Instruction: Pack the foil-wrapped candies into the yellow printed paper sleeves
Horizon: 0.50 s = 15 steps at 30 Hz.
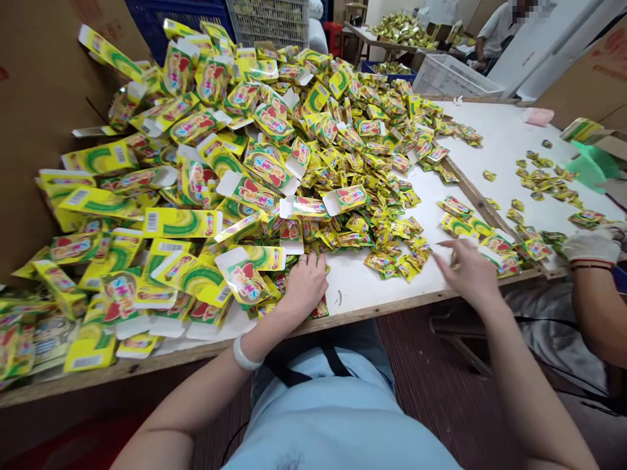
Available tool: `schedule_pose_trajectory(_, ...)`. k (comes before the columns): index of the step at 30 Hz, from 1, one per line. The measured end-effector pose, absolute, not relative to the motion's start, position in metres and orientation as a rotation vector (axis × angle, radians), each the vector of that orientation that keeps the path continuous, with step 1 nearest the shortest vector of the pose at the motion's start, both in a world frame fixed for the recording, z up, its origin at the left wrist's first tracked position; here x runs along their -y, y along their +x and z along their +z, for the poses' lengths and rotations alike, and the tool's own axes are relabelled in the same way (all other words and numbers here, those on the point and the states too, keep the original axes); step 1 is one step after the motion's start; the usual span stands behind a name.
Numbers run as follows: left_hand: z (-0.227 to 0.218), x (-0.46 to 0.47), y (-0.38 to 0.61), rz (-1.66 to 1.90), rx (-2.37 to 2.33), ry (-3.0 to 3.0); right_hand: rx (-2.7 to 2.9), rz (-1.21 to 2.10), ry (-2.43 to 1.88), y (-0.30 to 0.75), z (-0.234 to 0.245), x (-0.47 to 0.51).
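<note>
My left hand (304, 287) rests at the near edge of the pile, its fingers bent down over small packets. What lies under the fingers is hidden. Small yellow-green packets (372, 215) spill out beside it, and printed yellow candy boxes (252, 281), several with open white flaps, are heaped to its left. To the right, my right hand (467, 271) hovers slightly blurred over the table's near edge. Its thumb and forefinger are apart with nothing between them. Just beyond it lies a group of filled-looking boxes (458, 225) against a wooden strip (473, 189).
A co-worker's gloved hand (590, 247) is at the far right, near scattered packets (546, 179) and a green scoop-like piece (588, 166). Cardboard (39, 130) stands at the left. Behind are a white crate (453, 77), a grey crate (269, 23) and another person (499, 29).
</note>
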State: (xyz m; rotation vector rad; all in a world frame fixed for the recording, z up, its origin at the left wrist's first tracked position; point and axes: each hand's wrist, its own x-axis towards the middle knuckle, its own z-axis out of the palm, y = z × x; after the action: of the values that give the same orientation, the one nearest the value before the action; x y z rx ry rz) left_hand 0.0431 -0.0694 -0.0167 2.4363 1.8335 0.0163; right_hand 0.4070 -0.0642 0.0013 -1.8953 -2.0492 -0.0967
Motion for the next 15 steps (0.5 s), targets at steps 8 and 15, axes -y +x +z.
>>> schedule_pose_trajectory(8, -0.012, 0.064, 0.015, 0.507, -1.696, 2.026, 2.273, -0.017, -2.006, 0.334, -0.027, 0.070)
schedule_pose_trajectory(15, -0.014, 0.079, 0.045, 1.019, -1.077, 1.015, 1.408, 0.901, -1.276, 0.308, -0.027, 0.086)
